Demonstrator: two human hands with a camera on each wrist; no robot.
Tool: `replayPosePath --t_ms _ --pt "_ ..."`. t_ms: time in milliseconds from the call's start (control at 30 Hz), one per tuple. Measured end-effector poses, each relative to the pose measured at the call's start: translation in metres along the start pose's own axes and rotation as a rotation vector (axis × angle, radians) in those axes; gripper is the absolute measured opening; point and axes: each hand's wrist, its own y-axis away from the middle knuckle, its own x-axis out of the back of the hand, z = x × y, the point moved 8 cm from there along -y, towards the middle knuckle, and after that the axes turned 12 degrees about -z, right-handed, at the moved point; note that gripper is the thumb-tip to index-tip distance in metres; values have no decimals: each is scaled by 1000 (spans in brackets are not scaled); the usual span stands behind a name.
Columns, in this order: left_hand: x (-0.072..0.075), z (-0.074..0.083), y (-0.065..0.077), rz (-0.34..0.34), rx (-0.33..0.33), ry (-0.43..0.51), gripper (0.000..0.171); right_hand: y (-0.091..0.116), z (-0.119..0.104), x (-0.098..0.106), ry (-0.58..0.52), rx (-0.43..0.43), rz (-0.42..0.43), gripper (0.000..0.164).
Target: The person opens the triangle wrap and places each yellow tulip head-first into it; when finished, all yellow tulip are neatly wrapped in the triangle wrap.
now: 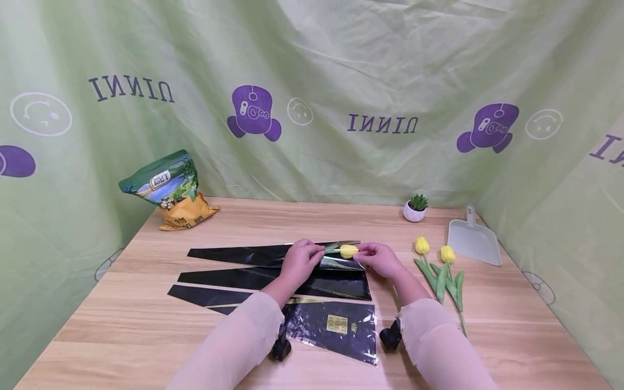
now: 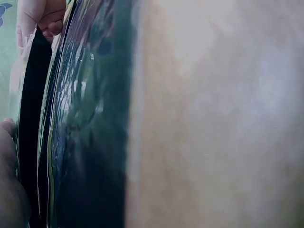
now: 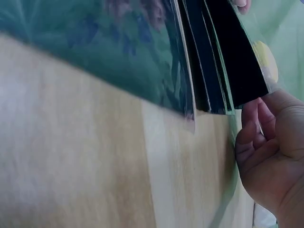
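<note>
A yellow tulip (image 1: 348, 251) with a green stem and leaves lies within the top flower sleeve (image 1: 244, 253), which is black with a clear front. My left hand (image 1: 299, 260) pinches the sleeve around the stem, left of the bloom. At the sleeve's wide right end, beside the bloom, my right hand (image 1: 382, 260) grips its edge between thumb and fingers. The right wrist view has this hand (image 3: 270, 137) at the black sleeve's corner, with the yellow bloom (image 3: 266, 61) behind the film. Two more sleeves, a middle one (image 1: 341, 284) and a front one (image 1: 317, 325) with gold print, lie nearer me.
Two yellow tulips (image 1: 447, 254) with long leaves lie to the right. Behind them are a grey dustpan (image 1: 473, 241) and a small succulent in a white pot (image 1: 414, 214). A green and yellow bag (image 1: 182, 197) stands at the back left, before a green curtain (image 1: 312, 162).
</note>
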Motion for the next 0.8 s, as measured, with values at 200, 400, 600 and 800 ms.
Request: replayPosePath --t_ms 200,400,600,800 --pt "0 -1 0 6 7 16 16 -4 0 -3 -23 9 -14 33" --pt "2 2 1 18 -5 17 16 -12 0 -9 64 19 -35 39" --pt "2 3 0 9 0 10 16 -15 -1 -12 137 27 -53 37" --pt "1 4 0 13 -9 2 15 -11 -3 -9 159 27 -42 36"
